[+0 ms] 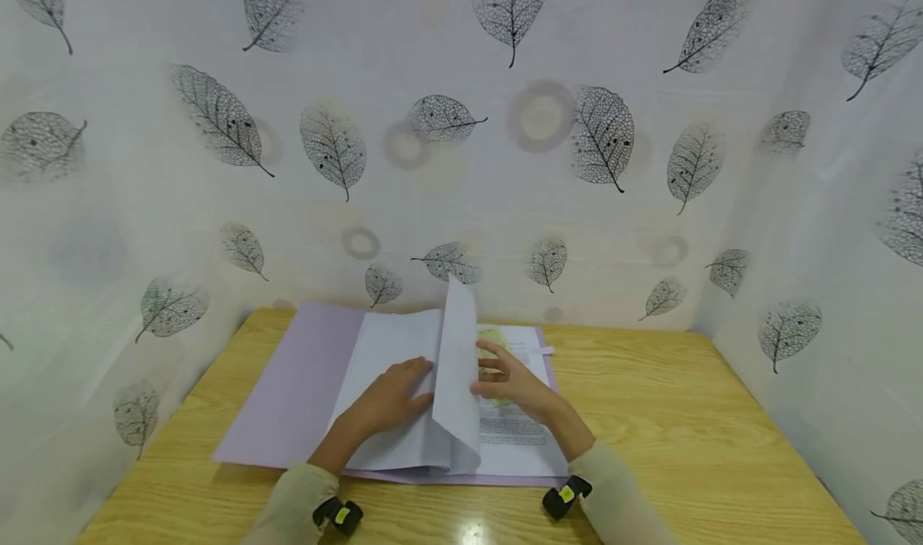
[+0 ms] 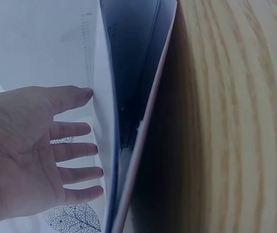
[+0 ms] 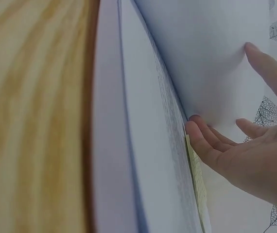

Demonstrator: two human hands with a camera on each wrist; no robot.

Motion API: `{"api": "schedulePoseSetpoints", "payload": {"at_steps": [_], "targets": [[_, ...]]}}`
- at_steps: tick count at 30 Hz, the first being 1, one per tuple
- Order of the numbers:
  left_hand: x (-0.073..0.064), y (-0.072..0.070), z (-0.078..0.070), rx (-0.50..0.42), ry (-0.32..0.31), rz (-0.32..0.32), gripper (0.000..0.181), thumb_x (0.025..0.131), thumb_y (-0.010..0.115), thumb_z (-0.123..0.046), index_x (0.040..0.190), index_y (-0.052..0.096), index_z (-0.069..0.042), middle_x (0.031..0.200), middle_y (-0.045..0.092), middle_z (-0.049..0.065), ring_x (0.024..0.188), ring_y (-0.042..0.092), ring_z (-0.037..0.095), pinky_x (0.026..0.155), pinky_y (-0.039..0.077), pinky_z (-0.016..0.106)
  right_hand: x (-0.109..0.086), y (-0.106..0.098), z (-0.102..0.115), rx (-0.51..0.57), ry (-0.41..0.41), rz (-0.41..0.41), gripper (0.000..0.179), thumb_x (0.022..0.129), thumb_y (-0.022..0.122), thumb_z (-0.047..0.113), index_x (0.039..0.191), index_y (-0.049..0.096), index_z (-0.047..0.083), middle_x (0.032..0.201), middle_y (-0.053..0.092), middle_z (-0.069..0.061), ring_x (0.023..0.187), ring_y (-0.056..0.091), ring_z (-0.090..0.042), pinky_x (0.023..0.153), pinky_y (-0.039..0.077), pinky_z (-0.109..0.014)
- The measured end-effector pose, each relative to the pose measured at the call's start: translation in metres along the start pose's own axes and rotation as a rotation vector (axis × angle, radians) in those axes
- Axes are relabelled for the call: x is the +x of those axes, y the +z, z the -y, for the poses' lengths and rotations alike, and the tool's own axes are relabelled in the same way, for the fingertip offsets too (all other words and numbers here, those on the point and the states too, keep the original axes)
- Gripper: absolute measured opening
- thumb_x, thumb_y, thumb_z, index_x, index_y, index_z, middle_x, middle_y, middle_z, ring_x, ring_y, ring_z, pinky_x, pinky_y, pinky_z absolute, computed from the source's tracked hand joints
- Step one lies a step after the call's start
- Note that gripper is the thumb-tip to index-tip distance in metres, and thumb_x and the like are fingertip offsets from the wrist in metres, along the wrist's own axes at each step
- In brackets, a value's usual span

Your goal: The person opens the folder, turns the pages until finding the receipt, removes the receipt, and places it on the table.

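A lavender folder [image 1: 296,393] lies spread wide with white sheets inside it. One white sheet [image 1: 458,369] stands nearly upright along the middle. On the turned pages [image 1: 382,337] to its left rests my left hand [image 1: 389,397], its fingers straight and spread in the left wrist view. My right hand [image 1: 515,381] is at the right face of the upright sheet; in the right wrist view a fingertip [image 3: 253,47] touches that sheet, and the other fingers are loosely bent. Below this hand lies a printed page [image 1: 512,433] with a yellow-green patch [image 1: 497,338], partly hidden by the fingers.
The folder lies on a wood-grain table [image 1: 649,417]. A small pale tab [image 1: 548,351] sticks out past its right edge. A leaf-patterned curtain [image 1: 461,184] closes off the back and both sides. Each wrist carries a black strap device [image 1: 339,516].
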State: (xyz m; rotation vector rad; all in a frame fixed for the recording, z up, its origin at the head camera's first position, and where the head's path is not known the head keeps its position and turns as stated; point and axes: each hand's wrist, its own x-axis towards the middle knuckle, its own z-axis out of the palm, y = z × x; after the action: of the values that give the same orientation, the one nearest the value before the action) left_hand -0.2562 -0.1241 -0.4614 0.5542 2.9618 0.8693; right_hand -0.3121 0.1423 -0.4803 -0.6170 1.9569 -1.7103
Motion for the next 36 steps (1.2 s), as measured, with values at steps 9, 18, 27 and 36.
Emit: {"api": "schedulePoseSetpoints", "payload": {"at_steps": [9, 18, 27, 36], "targets": [[0.002, -0.006, 0.0, 0.031, 0.014, -0.059, 0.053, 0.097, 0.069, -0.018, 0.142, 0.053, 0.003, 0.149, 0.052, 0.026, 0.139, 0.049, 0.045, 0.117, 0.041, 0.057, -0.001, 0.005, 0.002, -0.008, -0.002, -0.01, 0.09, 0.093, 0.076, 0.016, 0.163, 0.02, 0.018, 0.159, 0.035, -0.023, 0.134, 0.051, -0.033, 0.105, 0.051, -0.038], [0.002, -0.021, 0.0, 0.018, 0.004, -0.252, 0.049, 0.102, 0.056, -0.011, 0.149, 0.047, -0.002, 0.158, 0.039, 0.026, 0.143, 0.042, 0.048, 0.115, 0.04, 0.063, -0.002, 0.011, 0.005, -0.036, 0.026, -0.047, 0.093, 0.089, 0.08, 0.017, 0.162, 0.023, 0.02, 0.159, 0.036, -0.022, 0.135, 0.05, -0.035, 0.109, 0.05, -0.045], [0.001, -0.027, -0.012, -0.084, 0.079, -0.353, 0.05, 0.105, 0.057, -0.026, 0.151, 0.047, -0.01, 0.165, 0.033, 0.016, 0.151, 0.033, 0.041, 0.12, 0.034, 0.061, -0.003, 0.013, 0.005, -0.048, 0.029, -0.059, 0.093, 0.089, 0.081, 0.017, 0.162, 0.023, 0.018, 0.157, 0.037, -0.024, 0.135, 0.051, -0.038, 0.109, 0.051, -0.046], [-0.003, -0.016, -0.025, 0.015, 0.155, -0.195, 0.055, 0.098, 0.069, -0.03, 0.146, 0.054, -0.009, 0.158, 0.046, 0.015, 0.151, 0.035, 0.04, 0.12, 0.036, 0.059, -0.004, 0.015, 0.008, -0.062, 0.013, -0.062, 0.09, 0.091, 0.078, 0.016, 0.162, 0.022, 0.015, 0.156, 0.039, -0.026, 0.134, 0.052, -0.038, 0.107, 0.052, -0.045]]}}
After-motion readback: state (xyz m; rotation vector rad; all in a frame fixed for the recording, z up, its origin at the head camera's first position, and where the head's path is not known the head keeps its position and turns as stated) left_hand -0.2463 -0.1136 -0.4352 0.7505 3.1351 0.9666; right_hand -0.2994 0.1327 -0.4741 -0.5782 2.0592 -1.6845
